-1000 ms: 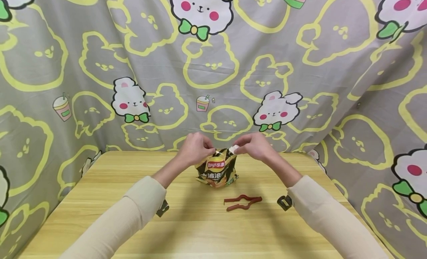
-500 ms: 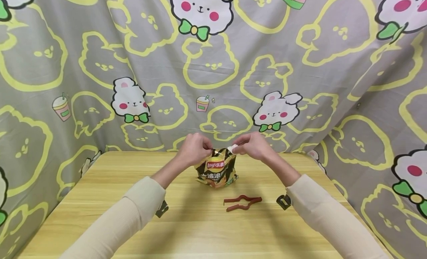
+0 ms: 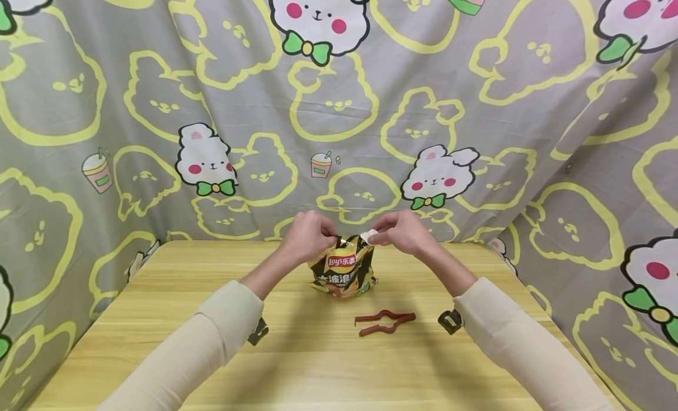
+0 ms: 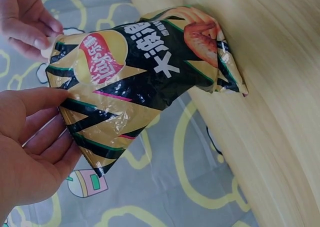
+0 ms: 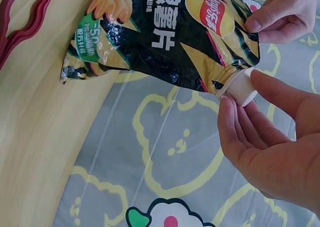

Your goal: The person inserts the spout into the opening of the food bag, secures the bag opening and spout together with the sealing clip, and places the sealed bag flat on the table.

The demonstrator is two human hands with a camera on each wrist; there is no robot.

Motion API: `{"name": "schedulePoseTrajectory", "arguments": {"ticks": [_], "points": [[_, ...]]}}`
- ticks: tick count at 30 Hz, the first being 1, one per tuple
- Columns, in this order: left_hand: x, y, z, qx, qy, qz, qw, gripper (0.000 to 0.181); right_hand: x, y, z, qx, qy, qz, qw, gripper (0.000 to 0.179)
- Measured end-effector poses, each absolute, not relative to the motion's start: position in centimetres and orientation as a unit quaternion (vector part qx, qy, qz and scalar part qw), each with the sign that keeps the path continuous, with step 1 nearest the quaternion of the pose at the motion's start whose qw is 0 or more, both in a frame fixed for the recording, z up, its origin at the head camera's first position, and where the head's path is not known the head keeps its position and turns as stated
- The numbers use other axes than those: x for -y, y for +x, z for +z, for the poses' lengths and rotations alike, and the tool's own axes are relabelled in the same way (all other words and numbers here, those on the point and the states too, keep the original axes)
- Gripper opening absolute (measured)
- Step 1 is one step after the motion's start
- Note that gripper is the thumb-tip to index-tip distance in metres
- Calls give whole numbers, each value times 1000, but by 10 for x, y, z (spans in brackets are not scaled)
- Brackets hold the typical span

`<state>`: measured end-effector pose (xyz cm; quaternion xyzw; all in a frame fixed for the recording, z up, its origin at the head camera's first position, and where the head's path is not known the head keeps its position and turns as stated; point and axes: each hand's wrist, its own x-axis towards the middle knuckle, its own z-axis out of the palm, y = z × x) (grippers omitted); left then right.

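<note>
A black-and-gold Lay's chip bag (image 3: 343, 275) stands upright on the table, its printed front facing me. My left hand (image 3: 309, 237) pinches the top edge near its left corner, with thumb and fingers on the foil (image 4: 95, 112). At the opposite top corner, my right hand (image 3: 404, 231) pinches a small white cylindrical, cap-like piece (image 5: 241, 87) between thumb and fingers. This piece sits right against the bag's edge and has a thin flange on the bag side. In the left wrist view it is mostly hidden behind the bag and fingers.
A dark red hinged tool (image 3: 386, 321) with two spread arms lies on the wooden table (image 3: 328, 370), in front of the bag. Behind the table hangs a grey patterned curtain (image 3: 339, 122), close beyond both hands. Dark wrist mounts (image 3: 450, 321) hang below the sleeves.
Over the last second both hands and the bag's top have shifted very slightly to the left. Both grips stay the same; the red tool has stayed put.
</note>
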<state>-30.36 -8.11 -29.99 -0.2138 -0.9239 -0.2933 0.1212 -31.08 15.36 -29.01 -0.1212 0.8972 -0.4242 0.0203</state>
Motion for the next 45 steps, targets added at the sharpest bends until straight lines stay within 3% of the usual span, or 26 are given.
{"name": "schedulePoseTrajectory", "arguments": {"ticks": [16,31,45], "points": [[82,-305,-301,922,-215,-294,128,5,-154,-310,-290,-889,-117,-441,28,30],[82,-307,-301,924,-213,-292,127,7,-174,-308,-297,-900,-124,-415,36,44],[83,-310,-303,922,-212,-298,127,6,-195,-300,-336,-910,-120,-394,45,32]]}}
